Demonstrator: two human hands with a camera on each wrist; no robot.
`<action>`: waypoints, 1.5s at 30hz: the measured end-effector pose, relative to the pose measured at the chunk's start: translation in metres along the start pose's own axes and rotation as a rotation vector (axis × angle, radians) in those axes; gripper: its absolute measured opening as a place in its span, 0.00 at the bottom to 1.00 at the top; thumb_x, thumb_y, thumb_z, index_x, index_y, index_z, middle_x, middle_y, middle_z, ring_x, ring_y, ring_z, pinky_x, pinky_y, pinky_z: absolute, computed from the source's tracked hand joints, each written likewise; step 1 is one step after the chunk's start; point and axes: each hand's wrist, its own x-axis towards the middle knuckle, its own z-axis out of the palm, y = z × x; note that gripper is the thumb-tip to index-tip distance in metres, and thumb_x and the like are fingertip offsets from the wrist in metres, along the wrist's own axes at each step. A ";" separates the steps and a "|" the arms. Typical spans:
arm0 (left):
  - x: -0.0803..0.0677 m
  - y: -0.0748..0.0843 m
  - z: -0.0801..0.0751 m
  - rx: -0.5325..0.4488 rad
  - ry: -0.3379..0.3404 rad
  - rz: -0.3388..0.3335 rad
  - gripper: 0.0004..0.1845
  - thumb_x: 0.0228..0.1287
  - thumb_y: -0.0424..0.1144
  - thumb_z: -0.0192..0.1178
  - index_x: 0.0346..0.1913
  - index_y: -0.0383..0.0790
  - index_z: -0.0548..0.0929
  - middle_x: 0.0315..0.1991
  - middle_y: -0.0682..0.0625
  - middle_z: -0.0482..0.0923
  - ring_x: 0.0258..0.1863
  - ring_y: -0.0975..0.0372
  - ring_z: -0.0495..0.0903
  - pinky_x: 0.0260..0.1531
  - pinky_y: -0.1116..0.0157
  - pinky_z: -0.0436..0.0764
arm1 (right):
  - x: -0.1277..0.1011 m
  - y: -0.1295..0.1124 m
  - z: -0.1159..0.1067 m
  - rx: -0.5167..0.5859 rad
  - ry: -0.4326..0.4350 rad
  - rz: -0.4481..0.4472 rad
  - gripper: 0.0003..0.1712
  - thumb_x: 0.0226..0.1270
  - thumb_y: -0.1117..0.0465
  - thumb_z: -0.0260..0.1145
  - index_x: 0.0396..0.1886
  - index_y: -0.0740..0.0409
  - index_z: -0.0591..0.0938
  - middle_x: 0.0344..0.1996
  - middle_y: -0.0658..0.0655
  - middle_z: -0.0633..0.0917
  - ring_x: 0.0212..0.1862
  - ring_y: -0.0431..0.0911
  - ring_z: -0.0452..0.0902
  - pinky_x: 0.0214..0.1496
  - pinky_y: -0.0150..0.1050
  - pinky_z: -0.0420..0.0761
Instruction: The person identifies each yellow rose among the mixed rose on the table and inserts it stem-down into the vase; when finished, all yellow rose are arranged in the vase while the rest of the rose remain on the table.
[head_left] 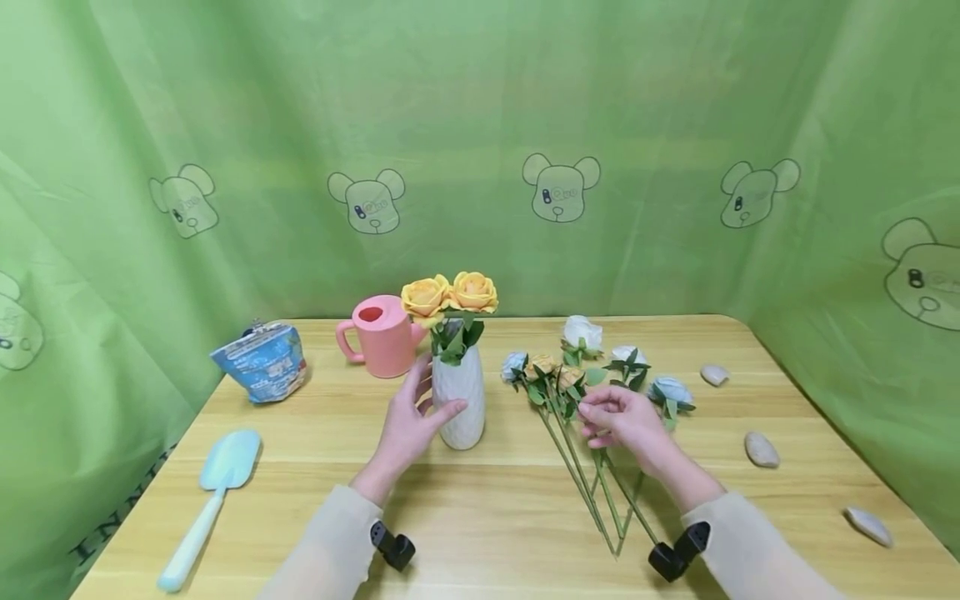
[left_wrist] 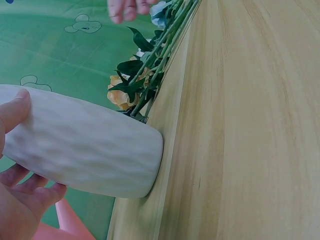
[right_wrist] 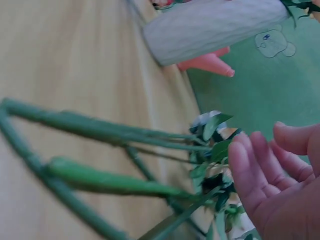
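A white ribbed vase stands upright near the middle of the wooden table, with two yellow roses in it. My left hand grips the vase from its left side; its thumb lies on the vase wall. To the right lies a pile of artificial flowers, white, pale blue and yellow, with long green stems. My right hand hovers just over those stems, fingers loosely bent and holding nothing.
A pink watering can stands behind the vase. A blue packet and a light blue trowel lie at the left. Three stones lie along the right side. A green curtain closes in the table.
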 end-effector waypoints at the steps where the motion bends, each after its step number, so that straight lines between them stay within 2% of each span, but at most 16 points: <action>1: 0.000 0.000 0.000 -0.002 0.002 0.002 0.39 0.55 0.35 0.67 0.69 0.43 0.59 0.64 0.42 0.64 0.60 0.49 0.67 0.57 0.52 0.70 | -0.001 0.002 0.000 -0.015 0.005 0.013 0.23 0.60 0.64 0.65 0.52 0.72 0.70 0.40 0.69 0.80 0.37 0.55 0.81 0.39 0.46 0.83; 8: 0.001 -0.002 0.000 -0.002 -0.006 0.012 0.38 0.56 0.35 0.67 0.69 0.43 0.60 0.64 0.42 0.64 0.60 0.49 0.67 0.56 0.51 0.71 | -0.005 0.013 -0.008 -0.171 0.075 0.014 0.21 0.59 0.66 0.66 0.49 0.73 0.72 0.36 0.65 0.81 0.32 0.52 0.80 0.35 0.44 0.83; 16: 0.001 -0.004 -0.001 -0.001 -0.003 -0.006 0.39 0.56 0.36 0.67 0.69 0.44 0.60 0.65 0.43 0.64 0.60 0.50 0.67 0.56 0.52 0.70 | -0.004 0.020 -0.013 -0.262 0.071 0.040 0.21 0.56 0.68 0.67 0.47 0.73 0.73 0.36 0.62 0.80 0.34 0.50 0.78 0.35 0.43 0.83; 24: 0.001 -0.006 -0.002 -0.007 -0.011 0.000 0.39 0.57 0.36 0.66 0.69 0.43 0.59 0.64 0.41 0.64 0.60 0.48 0.67 0.57 0.51 0.70 | 0.004 0.030 -0.016 -0.322 0.034 0.061 0.20 0.53 0.73 0.66 0.47 0.72 0.73 0.34 0.62 0.79 0.30 0.48 0.77 0.28 0.41 0.82; 30: 0.001 -0.006 -0.002 -0.003 -0.016 -0.002 0.38 0.57 0.37 0.66 0.69 0.44 0.59 0.64 0.42 0.64 0.60 0.50 0.67 0.57 0.52 0.70 | 0.008 0.028 -0.022 -0.243 0.031 0.081 0.23 0.55 0.73 0.65 0.52 0.72 0.72 0.36 0.62 0.79 0.30 0.49 0.77 0.27 0.40 0.82; 36: 0.001 -0.007 -0.002 -0.002 -0.020 -0.008 0.39 0.57 0.37 0.66 0.69 0.44 0.59 0.64 0.42 0.64 0.61 0.50 0.66 0.57 0.52 0.70 | 0.004 0.008 -0.030 -0.151 0.026 0.073 0.28 0.58 0.72 0.63 0.59 0.72 0.67 0.41 0.65 0.78 0.31 0.48 0.77 0.30 0.39 0.83; 40: 0.001 -0.007 -0.003 0.000 -0.022 -0.010 0.39 0.57 0.37 0.66 0.69 0.43 0.59 0.64 0.42 0.64 0.61 0.50 0.66 0.57 0.53 0.70 | -0.001 -0.011 -0.035 -0.108 0.026 0.031 0.31 0.60 0.71 0.63 0.61 0.74 0.64 0.41 0.62 0.76 0.35 0.47 0.78 0.35 0.40 0.83; 45: 0.001 -0.006 -0.002 -0.003 -0.022 -0.018 0.39 0.57 0.37 0.66 0.69 0.44 0.59 0.65 0.42 0.63 0.61 0.49 0.66 0.57 0.52 0.70 | -0.003 -0.034 -0.038 -0.007 0.037 -0.047 0.31 0.60 0.71 0.63 0.61 0.74 0.62 0.39 0.57 0.76 0.34 0.45 0.79 0.38 0.40 0.83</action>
